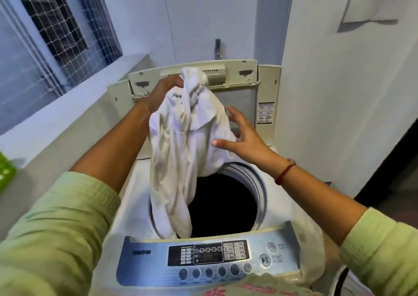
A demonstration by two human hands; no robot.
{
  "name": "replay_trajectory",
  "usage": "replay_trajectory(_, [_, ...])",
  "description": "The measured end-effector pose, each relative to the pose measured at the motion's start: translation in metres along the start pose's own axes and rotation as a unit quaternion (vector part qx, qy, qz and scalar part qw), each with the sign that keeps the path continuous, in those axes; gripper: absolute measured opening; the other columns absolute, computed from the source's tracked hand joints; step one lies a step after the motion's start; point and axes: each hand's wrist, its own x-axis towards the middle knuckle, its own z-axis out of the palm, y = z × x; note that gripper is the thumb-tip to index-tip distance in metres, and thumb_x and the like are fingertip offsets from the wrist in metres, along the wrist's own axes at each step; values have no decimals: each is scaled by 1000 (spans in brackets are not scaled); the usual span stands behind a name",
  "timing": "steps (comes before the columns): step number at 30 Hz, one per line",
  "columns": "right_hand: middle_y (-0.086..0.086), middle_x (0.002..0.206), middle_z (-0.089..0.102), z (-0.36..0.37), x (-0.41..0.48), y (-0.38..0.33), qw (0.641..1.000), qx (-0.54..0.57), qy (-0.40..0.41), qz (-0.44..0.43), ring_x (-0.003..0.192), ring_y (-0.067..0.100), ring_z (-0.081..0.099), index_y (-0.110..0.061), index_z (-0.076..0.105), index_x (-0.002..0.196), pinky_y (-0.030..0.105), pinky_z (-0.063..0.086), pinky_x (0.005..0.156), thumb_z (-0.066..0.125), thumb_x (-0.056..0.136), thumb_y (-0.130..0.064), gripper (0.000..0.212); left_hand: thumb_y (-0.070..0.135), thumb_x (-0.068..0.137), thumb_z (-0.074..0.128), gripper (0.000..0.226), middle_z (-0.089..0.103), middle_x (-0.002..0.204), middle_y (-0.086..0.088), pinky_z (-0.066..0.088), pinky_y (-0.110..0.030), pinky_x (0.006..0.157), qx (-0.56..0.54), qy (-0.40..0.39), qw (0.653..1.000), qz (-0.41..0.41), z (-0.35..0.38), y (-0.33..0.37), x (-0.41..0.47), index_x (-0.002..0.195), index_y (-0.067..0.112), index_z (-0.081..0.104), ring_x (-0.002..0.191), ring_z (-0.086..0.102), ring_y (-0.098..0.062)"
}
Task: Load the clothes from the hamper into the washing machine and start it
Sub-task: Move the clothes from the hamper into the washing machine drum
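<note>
Shirt (181, 141) hangs over the drum (224, 205), its hem already inside; soft, light and limp, it will slump wherever you let go. Your left hand (162, 92) bunches its top; your right hand (239, 135) is spread wide, brushing its side.

The top-loading washing machine (140, 182) stands at centre, its drum opening (222, 205) in the middle and its lid (237, 96) raised at 12 o'clock. The control panel (203, 257) lies at 6 o'clock. A shirt (181, 148) hangs into the drum's 9 o'clock side. The ledge (56, 126) runs at 9 o'clock, the window (67, 24) at 10.
</note>
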Motion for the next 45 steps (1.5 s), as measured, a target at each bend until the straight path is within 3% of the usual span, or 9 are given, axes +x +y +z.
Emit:
replay_trajectory(4, [-5,67,57,-13,20,0,987,-2,160,32,57,0,49,-7,69,101,18,42,61,75,75,-10,27,18,76,46,13,67,60,-3,47,-22,63,82,-59,994,-46,-7,3,-6,73,11,56,57,61,-19])
replay_trajectory(16, [5,91,64,-64,38,-35,961,-164,219,-34,83,14,53,-7,67,95,20,36,68,53,91,-18,18,19,88,49,20,67,90,-11,51,-28,69,182,101,976,64,-26,-30,8,98,11,64,78,63,-22])
replay_trajectory(21, [12,84,59,-60,39,-16,954,207,156,150,76,24,56,-10,58,83,31,47,72,45,94,-13,17,27,92,39,22,59,83,-3,51,-23,72,80,212,969,94,-12,-39,15,78,21,54,74,55,-16])
replay_trajectory(25, [13,95,66,-58,37,-12,936,262,125,198,84,26,63,-11,61,92,34,50,80,60,88,-34,24,65,76,54,66,58,100,-7,38,-23,69,462,124,827,296,-9,-50,3,109,8,55,84,50,-16])
replay_trajectory(28, [-1,83,62,-69,31,-16,992,-95,24,74,72,13,56,-21,58,81,25,43,65,72,71,-54,37,55,67,62,66,54,112,-9,44,-33,72,624,68,731,268,-22,-59,3,119,16,49,91,57,-30])
replay_trajectory(32, [2,100,60,-59,15,2,827,-541,-150,24,92,28,59,-25,48,117,32,42,70,74,56,-65,78,40,76,59,52,63,119,-12,46,-30,85,547,15,822,156,-48,-60,5,119,12,60,109,59,-28])
replay_trajectory(36, [13,103,59,-56,16,20,795,-600,23,-82,88,37,61,-13,56,108,37,46,67,58,81,-18,28,54,69,73,54,70,105,2,54,-17,77,306,-131,943,0,-74,-54,-13,112,23,62,91,66,-7])
replay_trajectory(41, [4,85,62,-77,34,22,949,-177,256,50,82,23,57,-13,66,87,27,40,66,59,80,-22,13,24,97,41,38,73,71,6,56,-17,61,-9,-22,999,22,-99,-43,-29,81,21,75,64,68,-7])
replay_trajectory(45, [8,100,63,-65,29,21,935,190,237,186,89,19,60,-11,61,101,26,48,71,57,88,-24,19,20,72,68,11,74,70,0,57,-20,61,-71,-85,994,-3,-94,-50,-48,71,14,77,63,70,-13])
